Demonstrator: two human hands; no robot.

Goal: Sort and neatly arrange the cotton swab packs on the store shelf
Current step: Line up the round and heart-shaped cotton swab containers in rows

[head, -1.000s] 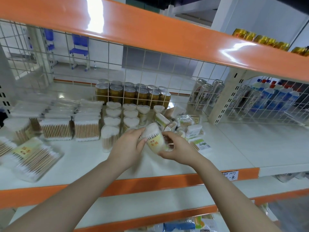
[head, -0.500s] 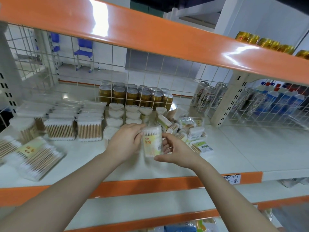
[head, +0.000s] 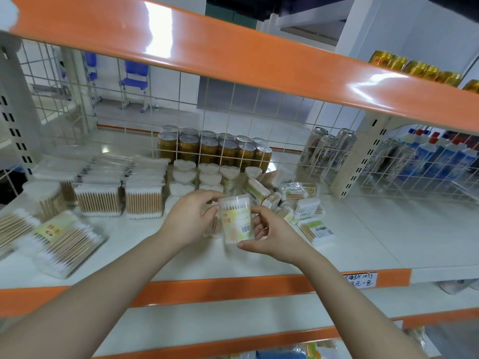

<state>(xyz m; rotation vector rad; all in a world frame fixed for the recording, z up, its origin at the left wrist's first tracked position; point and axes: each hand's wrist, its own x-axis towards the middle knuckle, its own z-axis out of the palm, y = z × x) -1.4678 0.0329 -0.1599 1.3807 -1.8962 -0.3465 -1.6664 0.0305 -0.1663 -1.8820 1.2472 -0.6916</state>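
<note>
Nearest, left hand point(head: 190, 218) and right hand point(head: 269, 235) both grasping a round tub of cotton swabs point(head: 236, 218), fingers curled round its sides, tub upright and held just above the white shelf point(head: 363, 229). To the left, flat swab packs point(head: 59, 238) lying at the shelf's front, rectangular boxes point(head: 120, 198) in rows behind. Just past the hands, heart-shaped tubs point(head: 207, 174) in columns; to the right, a loose heap of small packs point(head: 295, 200). Farthest, behind the wire grid point(head: 259, 99), gold cans point(head: 215, 149) and silver cans point(head: 326, 151).
</note>
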